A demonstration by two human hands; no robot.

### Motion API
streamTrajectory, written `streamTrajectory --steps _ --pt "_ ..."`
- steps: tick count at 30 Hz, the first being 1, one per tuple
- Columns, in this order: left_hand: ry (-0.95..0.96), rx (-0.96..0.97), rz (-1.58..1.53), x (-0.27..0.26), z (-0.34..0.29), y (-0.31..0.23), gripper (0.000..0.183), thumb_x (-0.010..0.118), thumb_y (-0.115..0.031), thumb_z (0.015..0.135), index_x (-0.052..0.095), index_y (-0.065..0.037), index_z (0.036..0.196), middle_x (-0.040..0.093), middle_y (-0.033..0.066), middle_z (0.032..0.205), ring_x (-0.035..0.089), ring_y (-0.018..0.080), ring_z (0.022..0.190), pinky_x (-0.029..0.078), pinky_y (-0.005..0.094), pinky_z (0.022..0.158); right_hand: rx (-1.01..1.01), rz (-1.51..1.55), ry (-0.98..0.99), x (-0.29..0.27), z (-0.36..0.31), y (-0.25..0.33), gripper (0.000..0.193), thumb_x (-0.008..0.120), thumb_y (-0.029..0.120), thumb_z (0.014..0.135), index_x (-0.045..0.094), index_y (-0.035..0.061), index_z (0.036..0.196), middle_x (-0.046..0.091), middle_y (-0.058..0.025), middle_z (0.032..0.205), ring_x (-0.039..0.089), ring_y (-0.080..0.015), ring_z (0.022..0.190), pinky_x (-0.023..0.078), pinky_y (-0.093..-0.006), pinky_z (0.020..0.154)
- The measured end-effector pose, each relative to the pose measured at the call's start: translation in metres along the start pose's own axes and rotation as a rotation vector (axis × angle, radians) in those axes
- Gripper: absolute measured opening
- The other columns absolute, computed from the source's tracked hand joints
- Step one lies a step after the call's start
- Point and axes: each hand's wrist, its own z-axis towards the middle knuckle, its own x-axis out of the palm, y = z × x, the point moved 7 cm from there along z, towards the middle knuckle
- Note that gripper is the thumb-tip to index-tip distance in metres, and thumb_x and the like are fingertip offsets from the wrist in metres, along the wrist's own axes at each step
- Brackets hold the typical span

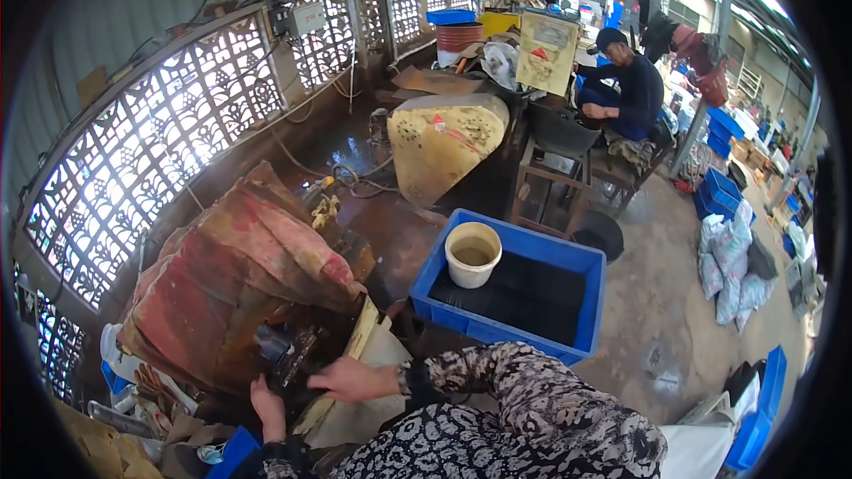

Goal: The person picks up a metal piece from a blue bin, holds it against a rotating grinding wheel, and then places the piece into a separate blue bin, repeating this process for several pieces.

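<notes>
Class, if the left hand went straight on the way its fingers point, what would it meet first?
Likely the grey cylindrical part ahead of the left hand, though depth is unclear.

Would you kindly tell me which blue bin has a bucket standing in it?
The blue bin just beyond the right sleeve; its pale bucket sets it apart from the others.

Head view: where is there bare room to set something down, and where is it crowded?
Bare floor lies between the blue tub and the plastic bags to its right. It is crowded around the left hand and right hand, near the red cloth and pale sheet.
</notes>
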Motion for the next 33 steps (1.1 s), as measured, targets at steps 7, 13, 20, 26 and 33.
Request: streamTrajectory --steps 7,13,20,26,33 --pt "0.145 0.079 0.05 0.015 -0.002 -0.014 0.022 0.056 -0.001 0.076 0.067 -0.001 0.094 0.062 0.0219 0.087 0.059 0.0397 0.084 0.048 0.0454 0.078 -0.104 0.028 0.018 0.011 -0.056 -0.004 0.022 0.062 0.018 0.077 0.051 0.0107 0.095 0.058 -0.0127 0.074 0.059 -0.0376 0.068 0.045 -0.0486 0.057" --pt "0.249 0.127 0.047 0.071 -0.008 0.028 0.009 0.059 -0.006 0.074 0.067 -0.002 0.075 0.062 0.022 0.073 0.06 0.0418 0.073 0.049 0.048 0.068 -0.101 0.069 0.115 0.02 -0.062 -0.007 0.022 0.063 0.02 0.077 0.052 0.0093 0.092 0.058 -0.0142 0.071 0.059 -0.0383 0.069 0.045 -0.0483 0.059" --pt "0.238 0.066 0.025 0.068 -0.009 0.025 0.009 0.058 -0.007 0.075 0.065 -0.002 0.072 0.062 0.0233 0.073 0.061 0.0421 0.072 0.048 0.0502 0.066 0.332 0.513 0.06 0.012 -0.025 -0.056 0.023 0.065 0.025 0.085 0.057 0.0031 0.084 0.06 -0.0105 0.071 0.063 -0.0212 0.068 0.047 -0.0362 0.06" --pt "-0.003 -0.076 0.065 -0.043 0.005 -0.068 0.013 0.059 -0.012 0.079 0.064 0.0 0.075 0.061 0.0207 0.072 0.06 0.0399 0.07 0.048 0.0486 0.063 1.043 1.296 -0.378 0.034 -0.009 -0.106 0.021 0.056 0.026 0.092 0.053 0.0055 0.091 0.055 -0.0067 0.068 0.064 -0.0219 0.071 0.049 -0.0335 0.059" --pt "-0.009 0.152 0.141 -0.076 -0.002 -0.178 0.012 0.056 -0.011 0.085 0.062 -0.001 0.082 0.057 0.0162 0.072 0.059 0.0348 0.064 0.047 0.0435 0.057 0.984 1.618 -0.668 0.097 0.039 -0.101 0.012 0.054 0.019 0.091 0.054 0.0071 0.091 0.06 -0.0034 0.074 0.063 -0.0204 0.066 0.047 -0.0321 0.053"
